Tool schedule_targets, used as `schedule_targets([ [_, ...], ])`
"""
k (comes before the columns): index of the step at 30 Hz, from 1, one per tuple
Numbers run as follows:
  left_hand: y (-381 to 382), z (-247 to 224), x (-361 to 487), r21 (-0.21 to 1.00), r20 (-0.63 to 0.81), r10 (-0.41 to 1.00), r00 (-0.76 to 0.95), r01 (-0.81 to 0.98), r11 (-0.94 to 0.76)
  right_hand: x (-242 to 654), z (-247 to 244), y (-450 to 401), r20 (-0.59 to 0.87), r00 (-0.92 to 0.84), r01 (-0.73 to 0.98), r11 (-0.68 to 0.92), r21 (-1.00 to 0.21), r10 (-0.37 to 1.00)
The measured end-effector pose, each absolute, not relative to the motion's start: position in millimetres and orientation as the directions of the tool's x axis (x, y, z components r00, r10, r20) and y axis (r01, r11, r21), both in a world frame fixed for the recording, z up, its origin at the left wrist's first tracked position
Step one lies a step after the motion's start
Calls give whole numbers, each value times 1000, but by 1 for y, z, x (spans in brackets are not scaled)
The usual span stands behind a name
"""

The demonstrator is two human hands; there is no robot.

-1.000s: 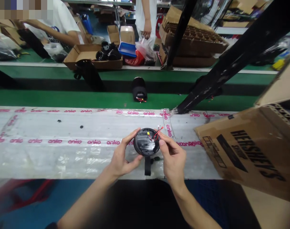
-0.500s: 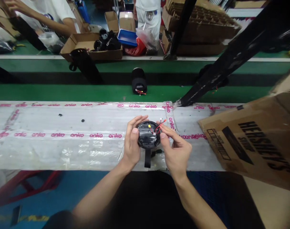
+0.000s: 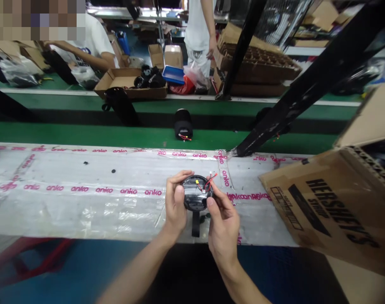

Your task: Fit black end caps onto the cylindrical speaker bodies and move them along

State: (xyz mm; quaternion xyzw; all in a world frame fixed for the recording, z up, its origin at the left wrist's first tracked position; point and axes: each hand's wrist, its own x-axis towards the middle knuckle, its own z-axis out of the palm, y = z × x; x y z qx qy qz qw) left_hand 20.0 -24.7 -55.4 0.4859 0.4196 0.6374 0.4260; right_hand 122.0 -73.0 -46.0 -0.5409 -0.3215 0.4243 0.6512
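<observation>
A round black part [image 3: 195, 198] with a glossy face is held between both hands over the white plastic-covered bench [image 3: 85, 211]. Thin red and black wires [image 3: 209, 184] with small red, white and yellow connectors stick out of its face, and a black strap [image 3: 196, 223] hangs below it. My left hand [image 3: 176, 207] grips its left rim, thumb at the edge. On the right rim are the thumb and fingers of my right hand [image 3: 223, 217], close to the wires.
Beyond the bench, a black cylinder [image 3: 183, 124] with wires lies on the green surface [image 3: 142, 137]. A slanted black post [image 3: 275, 109] and a cardboard box [image 3: 332, 211] stand at the right. Two people are across the line, near an open carton [image 3: 116, 80] of black parts.
The view has tilted up, so the scene sits lower. My right hand has closed in round the right rim, its thumb lower on the edge. A person's arm now shows at the back.
</observation>
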Motion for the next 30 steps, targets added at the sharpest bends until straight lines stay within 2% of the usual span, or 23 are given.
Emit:
schedule_targets([
  [2, -28, -58, 23, 942, 265, 930, -253, -140, -306, 122, -46, -75, -54, 430, -209, 41, -977, 901],
  [4, -32, -58, 23, 955, 255, 929, -267, -79, -285, 125, -46, -78, -58, 426, -174, 19, -984, 903],
  [9, -35, -46, 13, 976, 218, 965, -145, 29, -216, 140, -45, -79, 11, 378, -4, 14, -1000, 926],
  [13, -35, -41, 14, 993, 86, 984, -157, -62, -97, 146, -51, -79, 119, 317, 126, 83, -989, 941],
  [16, -36, -47, 20, 982, 22, 966, -259, -177, -70, 142, -56, -81, 68, 376, 97, 34, -995, 924],
  [20, -39, -62, 23, 978, 94, 943, -320, -147, -147, 135, -59, -83, 66, 404, 77, 38, -996, 912],
  [24, -39, -65, 11, 982, 190, 965, -179, 33, -187, 142, -67, -86, 109, 414, 155, 48, -987, 904],
  [27, -35, -49, -9, 980, 103, 995, -5, 169, -101, 158, -77, -83, 218, 322, 224, 149, -963, 921],
  [30, -16, -26, -36, 967, 13, 986, 165, 249, -54, 175, -89, -71, 325, 165, 213, 288, -934, 931],
])
